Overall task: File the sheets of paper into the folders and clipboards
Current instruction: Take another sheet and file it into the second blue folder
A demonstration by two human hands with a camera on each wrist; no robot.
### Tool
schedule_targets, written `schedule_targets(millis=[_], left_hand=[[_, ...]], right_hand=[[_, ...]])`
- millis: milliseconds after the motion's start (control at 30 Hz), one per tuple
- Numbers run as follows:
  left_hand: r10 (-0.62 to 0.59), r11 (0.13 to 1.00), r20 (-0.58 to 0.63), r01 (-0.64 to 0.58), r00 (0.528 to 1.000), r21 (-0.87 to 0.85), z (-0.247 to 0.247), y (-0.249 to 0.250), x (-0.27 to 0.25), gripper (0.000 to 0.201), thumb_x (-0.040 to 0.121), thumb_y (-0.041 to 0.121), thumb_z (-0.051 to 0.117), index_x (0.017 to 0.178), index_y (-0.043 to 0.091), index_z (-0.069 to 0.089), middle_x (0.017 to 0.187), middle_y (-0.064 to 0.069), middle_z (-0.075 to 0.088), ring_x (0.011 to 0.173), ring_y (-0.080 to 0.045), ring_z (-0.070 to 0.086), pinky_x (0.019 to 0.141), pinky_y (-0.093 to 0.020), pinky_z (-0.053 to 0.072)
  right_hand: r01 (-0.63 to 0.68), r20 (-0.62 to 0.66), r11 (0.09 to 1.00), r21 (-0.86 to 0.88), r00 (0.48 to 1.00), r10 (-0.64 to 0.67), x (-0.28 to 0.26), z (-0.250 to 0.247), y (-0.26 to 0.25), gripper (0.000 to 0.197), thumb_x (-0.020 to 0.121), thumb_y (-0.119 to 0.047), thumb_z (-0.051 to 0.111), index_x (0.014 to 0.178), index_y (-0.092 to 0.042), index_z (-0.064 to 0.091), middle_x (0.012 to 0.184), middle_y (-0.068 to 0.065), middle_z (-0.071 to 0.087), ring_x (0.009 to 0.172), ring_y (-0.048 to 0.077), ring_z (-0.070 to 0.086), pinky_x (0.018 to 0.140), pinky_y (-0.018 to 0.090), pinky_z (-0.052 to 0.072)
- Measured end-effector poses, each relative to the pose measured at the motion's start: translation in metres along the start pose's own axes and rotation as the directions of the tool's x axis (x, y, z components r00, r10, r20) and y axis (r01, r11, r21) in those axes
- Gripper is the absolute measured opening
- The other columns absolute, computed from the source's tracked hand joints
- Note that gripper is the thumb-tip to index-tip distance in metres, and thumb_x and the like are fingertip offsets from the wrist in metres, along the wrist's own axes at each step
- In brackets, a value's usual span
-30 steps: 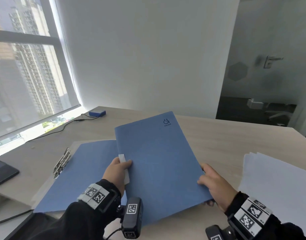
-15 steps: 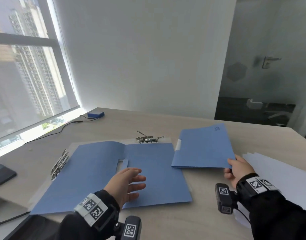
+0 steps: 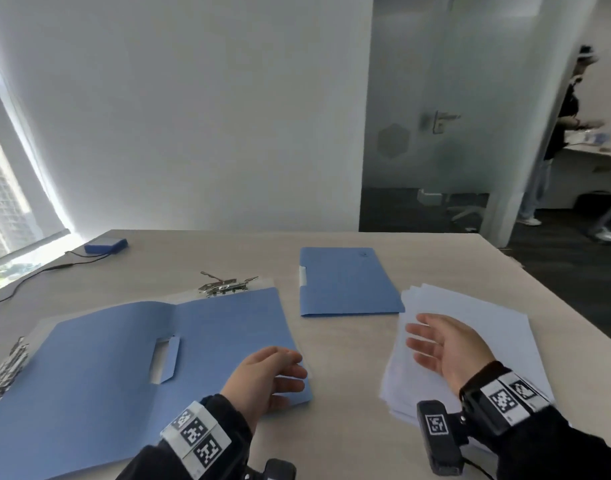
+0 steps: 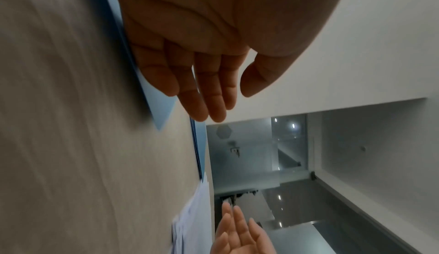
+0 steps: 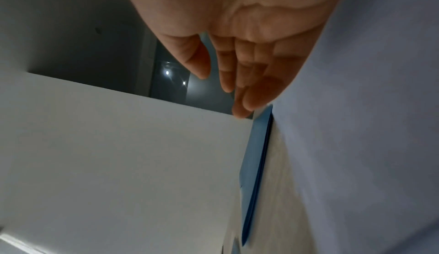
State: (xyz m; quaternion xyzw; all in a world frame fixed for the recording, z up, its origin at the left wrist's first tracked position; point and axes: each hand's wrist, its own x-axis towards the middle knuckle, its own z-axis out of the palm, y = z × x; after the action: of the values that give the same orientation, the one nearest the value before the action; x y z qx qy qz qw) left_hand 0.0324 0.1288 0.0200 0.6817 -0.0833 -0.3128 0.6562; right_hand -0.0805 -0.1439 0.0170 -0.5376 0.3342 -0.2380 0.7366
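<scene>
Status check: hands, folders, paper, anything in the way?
Left hand open over open folder. Right hand open above paper stack. Closed folder beyond. Nothing in the way.

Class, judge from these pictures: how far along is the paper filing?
Done: one blue folder lies closed; contents unseen. In hand: the open folder lies ready, empty; right hand hovers open over the paper stack, left hand open. Left: the stack, unfiled, and the clipboards.

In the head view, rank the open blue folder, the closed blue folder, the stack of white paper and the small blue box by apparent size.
1. Open blue folder, largest, though nearest the camera.
2. Stack of white paper.
3. Closed blue folder, farther back, so its order against the paper is unsure.
4. Small blue box, smallest.
</scene>
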Motion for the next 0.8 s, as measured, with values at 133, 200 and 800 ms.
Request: schedule_targets(millis=[133, 200, 800], left_hand=[[-0.01, 0.998, 0.112, 0.003, 0.994, 0.059, 0.053, -0.004, 0.012, 0.022, 0.094, 0.019, 0.051, 0.101, 0.013, 0.07, 0.095, -0.003, 0.078, 0.092, -0.022, 0.071, 0.07, -0.031, 0.048], [-0.003, 0.997, 0.167, -0.01, 0.986, 0.078, 0.078, -0.006, 0.016, 0.024, 0.093, 0.018, 0.05, 0.104, 0.017, 0.071, 0.1, 0.001, 0.078, 0.103, -0.02, 0.069, 0.081, -0.034, 0.047], [0.002, 0.658, 0.362, -0.274, 0.932, 0.702, 0.192, -0.01, 0.049, 0.068, 0.092, 0.04, 0.047, 0.152, 0.028, 0.018, 0.163, -0.004, 0.008, 0.15, -0.021, -0.008, 0.12, -0.038, 0.001]], right_hand=[[0.048, -0.135, 0.991, -0.125, 0.989, -0.064, -0.011, -0.058, -0.011, 0.02, 0.093, -0.021, 0.057, 0.105, -0.009, 0.068, 0.1, 0.014, 0.075, 0.088, 0.029, 0.068, 0.075, 0.038, 0.051], [0.048, -0.207, 0.984, -0.17, 0.975, -0.083, -0.016, -0.086, -0.014, 0.019, 0.093, -0.02, 0.056, 0.102, -0.011, 0.07, 0.1, 0.011, 0.075, 0.093, 0.026, 0.067, 0.08, 0.039, 0.048], [-0.179, -0.275, 0.982, 0.057, 0.943, 0.188, -0.044, -0.172, -0.014, 0.02, 0.095, -0.016, 0.051, 0.106, -0.003, 0.061, 0.099, 0.019, 0.075, 0.091, 0.033, 0.067, 0.08, 0.043, 0.052]])
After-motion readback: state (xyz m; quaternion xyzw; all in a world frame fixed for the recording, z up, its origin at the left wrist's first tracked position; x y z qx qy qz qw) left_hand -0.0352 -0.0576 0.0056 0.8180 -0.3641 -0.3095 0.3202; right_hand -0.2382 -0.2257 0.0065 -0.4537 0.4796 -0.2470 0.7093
